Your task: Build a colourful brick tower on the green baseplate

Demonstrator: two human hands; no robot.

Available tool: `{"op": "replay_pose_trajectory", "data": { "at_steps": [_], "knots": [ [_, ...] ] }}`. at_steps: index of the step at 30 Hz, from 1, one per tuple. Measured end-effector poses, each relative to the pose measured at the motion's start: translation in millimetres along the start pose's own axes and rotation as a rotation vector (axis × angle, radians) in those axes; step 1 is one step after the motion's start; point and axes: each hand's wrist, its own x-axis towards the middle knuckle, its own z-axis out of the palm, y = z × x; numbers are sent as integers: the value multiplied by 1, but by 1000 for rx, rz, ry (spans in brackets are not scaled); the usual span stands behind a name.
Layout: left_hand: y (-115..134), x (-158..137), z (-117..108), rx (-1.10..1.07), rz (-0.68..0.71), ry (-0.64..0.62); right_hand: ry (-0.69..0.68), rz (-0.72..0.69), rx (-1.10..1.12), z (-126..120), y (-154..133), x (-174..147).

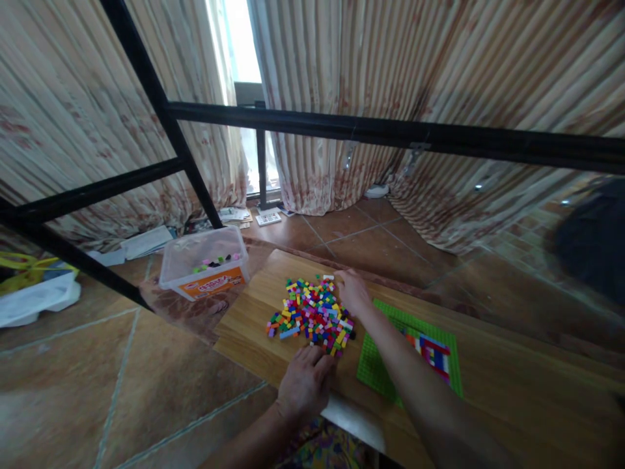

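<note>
In the head view, a pile of small colourful bricks (315, 312) is seen spread on the wooden table (493, 365). The left hand (305, 384) is placed at the near edge of the pile, its fingers bent down towards the bricks. The right hand (353, 293) is held at the far right edge of the pile, its fingertips close to a white brick (328, 277). The hands are kept apart from each other, with the pile between them; whether a brick is gripped by either cannot be told. To the right of the pile, a green baseplate (372, 365) is partly covered by the right forearm (405, 365), and a patch of red, blue and white bricks (434, 357) is fixed on it. To the left of the pile and beyond it, a clear plastic box (172, 273) with an orange label is set, a few bricks (219, 262) being held inside. Well beyond the pile, striped curtains (312, 163) are crossed by a black metal frame (293, 120).
</note>
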Motion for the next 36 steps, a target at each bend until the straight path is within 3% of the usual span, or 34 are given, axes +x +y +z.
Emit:
{"op": "replay_pose_trajectory", "data": {
  "at_steps": [6, 13, 17, 23, 27, 30, 36],
  "knots": [
    [-3, -4, 6, 5, -13, -16, -13, -42, 0, 15, -1, 19],
    [0, -4, 2, -3, -50, -55, 21, -37, 11, 18, 4, 6],
    [0, -2, 0, 5, -43, -75, 107, 4, 124, 9, 3, -24],
    [-1, -2, -4, -39, -23, -35, 209, 41, 342, -12, -8, -95],
    [-2, -2, -8, -162, -120, 55, 129, -14, 473, -22, -18, -140],
    [-3, -1, -12, -310, -206, 51, 8, -63, 542, -24, -23, -160],
    [-3, 2, -17, -426, -114, -67, -43, -26, 642, -18, -30, -166]
  ]
}}
